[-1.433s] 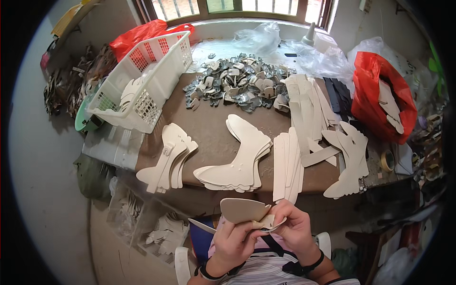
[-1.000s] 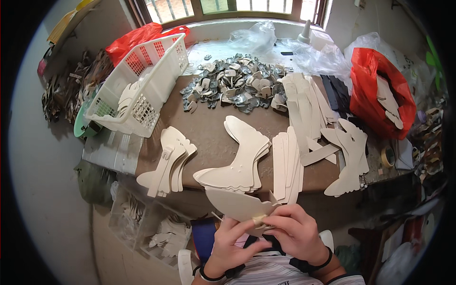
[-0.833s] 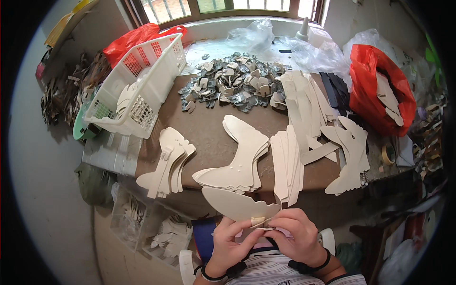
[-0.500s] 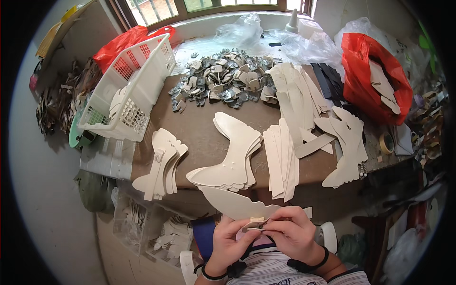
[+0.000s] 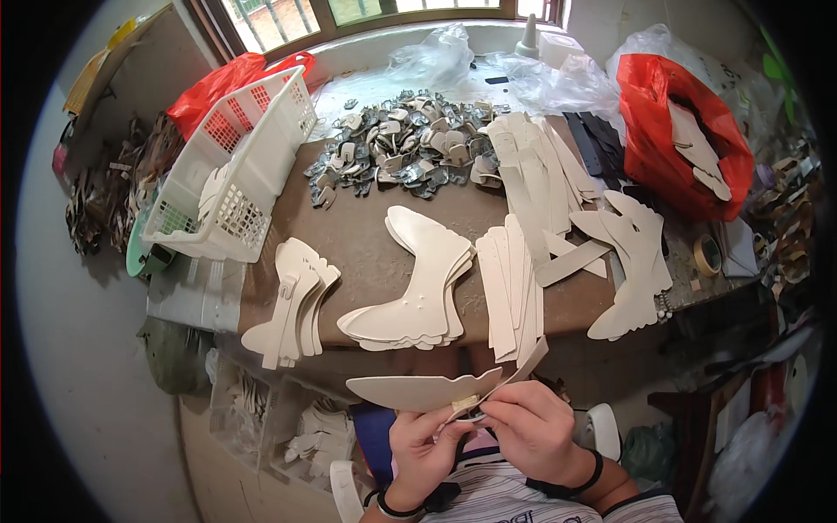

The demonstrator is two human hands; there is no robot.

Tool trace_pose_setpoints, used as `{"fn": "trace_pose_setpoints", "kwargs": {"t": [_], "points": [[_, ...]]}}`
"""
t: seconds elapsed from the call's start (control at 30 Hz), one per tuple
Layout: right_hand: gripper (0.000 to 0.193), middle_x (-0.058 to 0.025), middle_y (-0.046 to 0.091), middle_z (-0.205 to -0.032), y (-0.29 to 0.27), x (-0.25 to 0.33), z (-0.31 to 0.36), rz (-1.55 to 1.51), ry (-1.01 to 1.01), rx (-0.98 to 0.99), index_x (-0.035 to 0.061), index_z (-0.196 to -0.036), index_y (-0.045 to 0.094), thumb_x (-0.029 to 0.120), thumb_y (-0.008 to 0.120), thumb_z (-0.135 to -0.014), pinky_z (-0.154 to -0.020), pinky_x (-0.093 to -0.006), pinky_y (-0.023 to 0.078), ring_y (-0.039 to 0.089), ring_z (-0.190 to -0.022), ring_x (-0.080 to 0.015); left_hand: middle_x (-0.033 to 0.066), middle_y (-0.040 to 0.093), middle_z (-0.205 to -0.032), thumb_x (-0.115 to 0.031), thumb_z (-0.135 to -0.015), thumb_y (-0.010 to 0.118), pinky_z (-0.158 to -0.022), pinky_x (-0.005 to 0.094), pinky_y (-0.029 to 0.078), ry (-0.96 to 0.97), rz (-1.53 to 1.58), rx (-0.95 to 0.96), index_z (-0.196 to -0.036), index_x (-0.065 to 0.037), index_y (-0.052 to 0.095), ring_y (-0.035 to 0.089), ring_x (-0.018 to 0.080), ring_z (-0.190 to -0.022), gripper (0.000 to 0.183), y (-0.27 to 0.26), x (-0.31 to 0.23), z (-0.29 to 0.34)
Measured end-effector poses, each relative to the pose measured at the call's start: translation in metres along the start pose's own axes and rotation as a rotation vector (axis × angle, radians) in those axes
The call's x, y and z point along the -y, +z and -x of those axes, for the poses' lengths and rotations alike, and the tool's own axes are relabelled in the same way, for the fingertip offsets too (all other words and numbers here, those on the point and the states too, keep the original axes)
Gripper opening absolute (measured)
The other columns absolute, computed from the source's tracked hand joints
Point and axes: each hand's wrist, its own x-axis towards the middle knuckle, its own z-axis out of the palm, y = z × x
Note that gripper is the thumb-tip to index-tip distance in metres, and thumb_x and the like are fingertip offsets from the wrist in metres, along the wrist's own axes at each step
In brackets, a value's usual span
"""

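Observation:
Close to my body, both hands pinch a cream leather-like piece (image 5: 418, 392) with a scalloped edge, its long part pointing left. My left hand (image 5: 425, 449) grips its inner end between thumb and fingers. In my right hand (image 5: 532, 429) is a narrow cream strap (image 5: 529, 366), its free end rising to the upper right. A small pale-yellow bit (image 5: 466, 404) shows where the piece and strap meet between my fingertips. Fingers partly hide that spot. In front of my hands, on the table, lie a stack of boot-shaped pieces (image 5: 427, 283) and a stack of straps (image 5: 510, 292).
Many small metal clasps with cream tabs (image 5: 410, 144) are heaped at the back. A white basket (image 5: 240, 187) stands left, a red bag (image 5: 645, 113) right. More shaped pieces (image 5: 641, 253) lie right, others (image 5: 301, 296) left. Tubs (image 5: 279, 427) sit below the table.
The scalloped piece has turned flatter, its left tip dropping. The strap's free end has swung up from behind my right hand to the upper right. Both hands still pinch the work.

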Motion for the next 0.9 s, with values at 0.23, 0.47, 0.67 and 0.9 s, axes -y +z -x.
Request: {"fn": "trace_pose_setpoints", "kwargs": {"t": [0.23,0.47,0.67,0.9], "points": [[0.025,-0.0078,0.06,-0.087,-0.003,-0.002,-0.009,-0.103,0.091,0.041,0.0032,-0.081,0.064,-0.003,0.077,-0.06,-0.065,-0.0324,0.05,0.06,-0.076,-0.0238,0.0115,0.062,-0.098,-0.009,-0.081,0.074,-0.076,0.0302,0.046,0.132,-0.101,-0.045,-0.095,-0.001,0.068,0.057,0.022,-0.088,0.017,0.002,0.003,0.002],[0.028,-0.0076,0.056,-0.096,-0.002,0.002,-0.015,-0.113,0.039,0.067,0.0052,-0.081,0.064,-0.004,0.076,-0.057,-0.07,-0.033,0.048,0.054,-0.087,-0.0257,0.0117,0.062,-0.099,-0.007,-0.08,0.074,-0.078,0.0309,0.046,0.052,-0.028,-0.035,-0.093,-0.001,0.067,0.058,0.0224,-0.087,0.016,-0.005,0.005,0.003],[0.028,-0.0046,0.057,-0.088,-0.001,-0.002,-0.012,-0.028,0.022,0.038,0.0087,-0.076,0.064,0.0,0.077,-0.052,-0.071,-0.0339,0.043,0.051,-0.083,-0.0242,0.0102,0.064,-0.096,-0.006,-0.074,0.078,-0.078,0.0307,0.046,0.137,-0.099,0.032,-0.094,-0.002,0.068,0.06,0.0223,-0.087,0.023,-0.01,0.004,-0.007],[0.028,-0.0051,0.063,-0.082,0.003,-0.004,-0.008,-0.119,0.038,0.041,0.0065,-0.076,0.064,-0.003,0.077,-0.054,-0.069,-0.0334,0.046,0.057,-0.078,-0.0239,0.0102,0.066,-0.095,-0.005,-0.067,0.083,-0.076,0.0307,0.046,0.063,-0.035,-0.047,-0.09,-0.003,0.068,0.061,0.0216,-0.088,0.027,-0.009,0.009,0.0]]}}
